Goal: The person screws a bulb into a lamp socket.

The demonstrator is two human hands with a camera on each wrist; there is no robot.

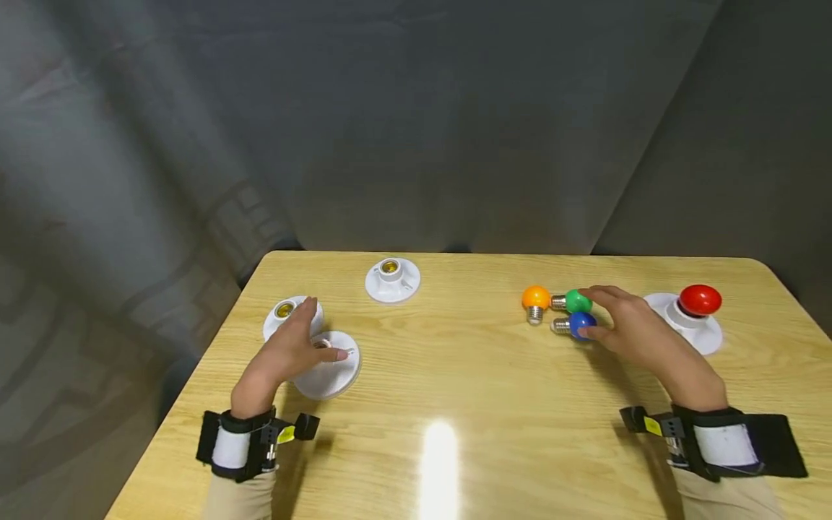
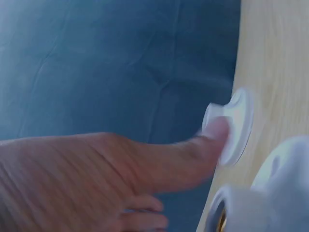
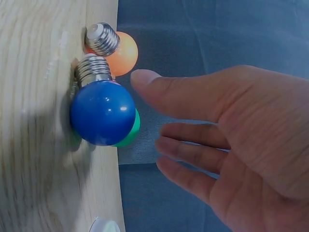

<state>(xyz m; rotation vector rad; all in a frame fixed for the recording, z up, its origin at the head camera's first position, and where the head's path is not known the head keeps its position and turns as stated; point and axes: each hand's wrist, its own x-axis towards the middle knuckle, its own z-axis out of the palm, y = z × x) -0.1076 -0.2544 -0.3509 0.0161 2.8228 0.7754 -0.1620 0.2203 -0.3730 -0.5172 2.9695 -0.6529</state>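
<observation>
Both hands hovering with released fingers: right over bulbs, left over sockets.
Right hand (image 1: pixel 640 332) is holding nothing, thumb and fingers parted just beside the blue bulb (image 1: pixel 581 327) and green bulb (image 1: pixel 578 301); both are lying on the table (image 1: pixel 442 375), bases pointing left, orange bulb (image 1: pixel 536 297) sitting next to them. Left hand (image 1: pixel 286 354) is gripping nothing, thumb extending over the near socket (image 1: pixel 325 383), fingers over the far-left socket (image 1: pixel 272 326); can't tell if touching. Third socket (image 1: pixel 396 291) is standing near the back edge; red bulb (image 1: pixel 700 300) is sitting in the right-hand socket (image 1: pixel 705 338).
</observation>
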